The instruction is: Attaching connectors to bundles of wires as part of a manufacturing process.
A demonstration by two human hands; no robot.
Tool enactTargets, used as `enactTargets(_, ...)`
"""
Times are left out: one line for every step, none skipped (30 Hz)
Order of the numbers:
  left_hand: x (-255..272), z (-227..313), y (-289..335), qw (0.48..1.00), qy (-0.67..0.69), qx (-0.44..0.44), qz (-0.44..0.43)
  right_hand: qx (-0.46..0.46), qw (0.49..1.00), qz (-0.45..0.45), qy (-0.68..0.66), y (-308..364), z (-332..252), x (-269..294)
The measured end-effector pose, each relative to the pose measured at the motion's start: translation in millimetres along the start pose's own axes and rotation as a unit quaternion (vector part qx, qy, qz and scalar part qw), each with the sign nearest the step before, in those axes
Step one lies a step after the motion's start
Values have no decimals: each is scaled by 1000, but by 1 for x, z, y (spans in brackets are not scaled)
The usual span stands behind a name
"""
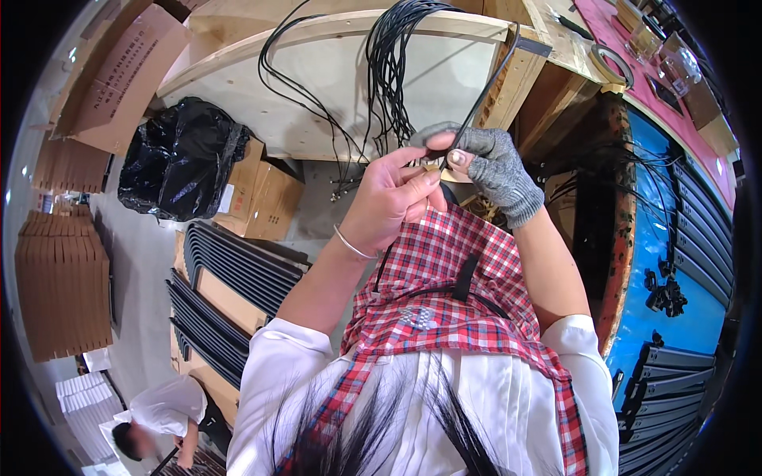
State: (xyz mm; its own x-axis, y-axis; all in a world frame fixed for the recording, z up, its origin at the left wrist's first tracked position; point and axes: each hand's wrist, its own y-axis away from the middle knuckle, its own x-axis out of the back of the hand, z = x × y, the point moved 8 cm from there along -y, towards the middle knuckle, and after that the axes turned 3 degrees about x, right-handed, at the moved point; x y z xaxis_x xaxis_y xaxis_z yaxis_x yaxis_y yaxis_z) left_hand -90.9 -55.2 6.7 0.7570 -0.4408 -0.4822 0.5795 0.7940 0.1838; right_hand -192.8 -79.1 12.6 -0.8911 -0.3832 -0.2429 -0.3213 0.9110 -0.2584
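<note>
A thin black cable (484,91) comes down from the wooden frame's top corner to my right hand (492,163), which wears a grey glove with bare fingertips. My right fingers are closed on the cable. Close against them, my left hand (389,194), bare with a pale bracelet at the wrist, pinches a small yellowish piece (431,168) between thumb and fingers. My fingers hide the cable's end and most of that piece. Beyond my hands, a thick bundle of black cables (389,75) hangs over the wooden frame (452,24), with a few looser ones at its left.
Bent black tubes (238,266) lie on cardboard at left, near a black plastic bag (184,159) and a carton (262,194). Another person (171,412) bends at lower left. At right, a blue-topped bench (659,230) bears black bars; a tape roll (611,65) lies beyond it.
</note>
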Motion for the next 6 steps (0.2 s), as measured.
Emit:
enactTargets(-2,3,-1,1000,-12,-4,-4,16,999,-16,-27,0,-2,-1)
enactTargets(-4,5,-2,1000,-23,-8,-8,16,999,-15,-26,0,-2,-1)
enactTargets(-5,7,-3,999,-34,-12,-13,6,1000,-8,23,0,-2,2)
enactTargets(-5,4,-4,999,-34,-11,-13,-5,997,0,73,1,-2,4)
enactTargets(3,3,-6,992,-116,-42,28,-16,992,6,122,0,-2,6)
enactTargets(11,0,-7,975,-197,-71,69,-16,992,5,122,0,-2,5)
